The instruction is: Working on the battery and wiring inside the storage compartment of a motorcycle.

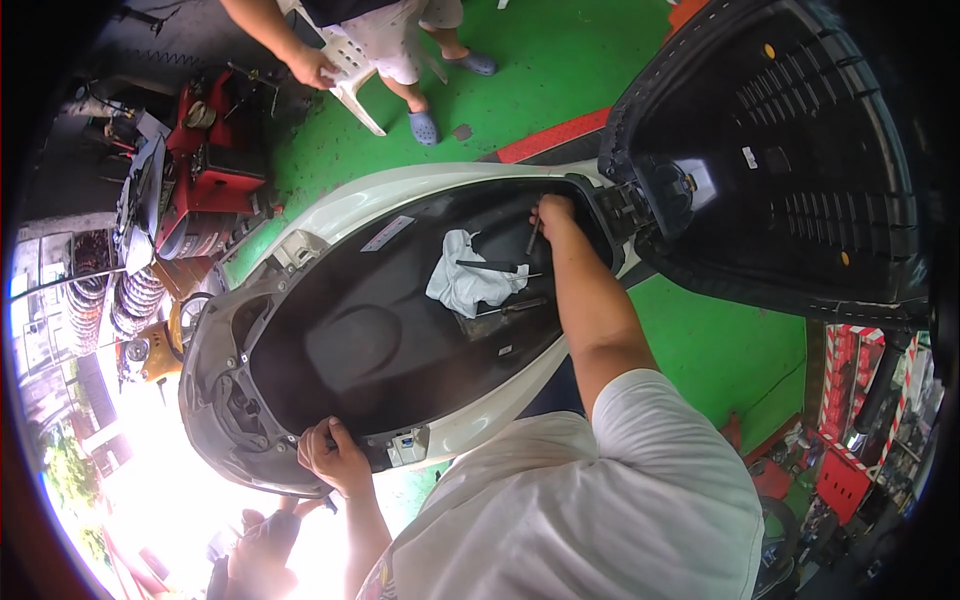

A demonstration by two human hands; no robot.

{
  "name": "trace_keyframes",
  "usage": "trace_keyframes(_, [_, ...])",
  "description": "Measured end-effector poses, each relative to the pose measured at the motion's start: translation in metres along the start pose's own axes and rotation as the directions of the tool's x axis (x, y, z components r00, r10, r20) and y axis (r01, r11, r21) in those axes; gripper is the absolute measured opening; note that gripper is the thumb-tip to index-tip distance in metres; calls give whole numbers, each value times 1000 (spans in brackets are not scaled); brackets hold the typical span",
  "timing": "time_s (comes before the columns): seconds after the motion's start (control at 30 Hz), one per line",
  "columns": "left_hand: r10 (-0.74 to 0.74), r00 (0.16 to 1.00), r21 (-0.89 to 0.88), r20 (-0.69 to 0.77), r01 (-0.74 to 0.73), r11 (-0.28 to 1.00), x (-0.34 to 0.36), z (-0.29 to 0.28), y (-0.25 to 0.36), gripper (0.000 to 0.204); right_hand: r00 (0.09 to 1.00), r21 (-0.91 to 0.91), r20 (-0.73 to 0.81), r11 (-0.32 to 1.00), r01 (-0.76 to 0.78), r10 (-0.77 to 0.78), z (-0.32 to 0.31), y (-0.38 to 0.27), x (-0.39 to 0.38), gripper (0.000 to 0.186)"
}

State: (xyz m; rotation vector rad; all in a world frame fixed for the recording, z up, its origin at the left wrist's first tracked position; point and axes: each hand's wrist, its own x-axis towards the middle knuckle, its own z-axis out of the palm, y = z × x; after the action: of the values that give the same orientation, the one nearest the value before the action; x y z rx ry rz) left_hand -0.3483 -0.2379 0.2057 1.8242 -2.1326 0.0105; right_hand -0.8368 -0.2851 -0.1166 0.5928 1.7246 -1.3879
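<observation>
A white scooter body holds an open black under-seat compartment. My right hand is inside its right end, closed on a slim metal tool that points toward me. Just left of it a crumpled white cloth lies with a black-handled tool across it; another dark tool lies below that. My left hand has curled fingers on the compartment's near rim, beside a latch fitting.
The raised black seat fills the upper right. A person in blue clogs stands beside a white chair. Red equipment and stacked tires are left; another person is lower left. Cluttered red racks stand right.
</observation>
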Motion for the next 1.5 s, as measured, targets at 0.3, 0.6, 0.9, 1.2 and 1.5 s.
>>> trace_keyframes(0.3, [5,1000,-27,-20,-6,1000,7,-3,9,13,859,-778,159,474,413,-486,-32,14,38,31])
trace_keyframes(0.6, [25,1000,3,-17,-25,1000,3,-5,4,11,994,-114,107,993,-7,20,-3,-3,-26,21])
trace_keyframes(0.9, [-5,1000,9,-7,6,1000,-1,-1,1,11,999,-101,-4,994,-42,42,9,-7,-26,18])
trace_keyframes(1.2, [0,1000,12,-27,1,1000,-1,-5,5,12,817,-859,160,330,391,-553,-12,-5,-30,32])
trace_keyframes(1.5, [3,1000,3,29,-3,1000,0,-2,1,13,995,-334,72,939,86,-65,-12,-7,-26,23])
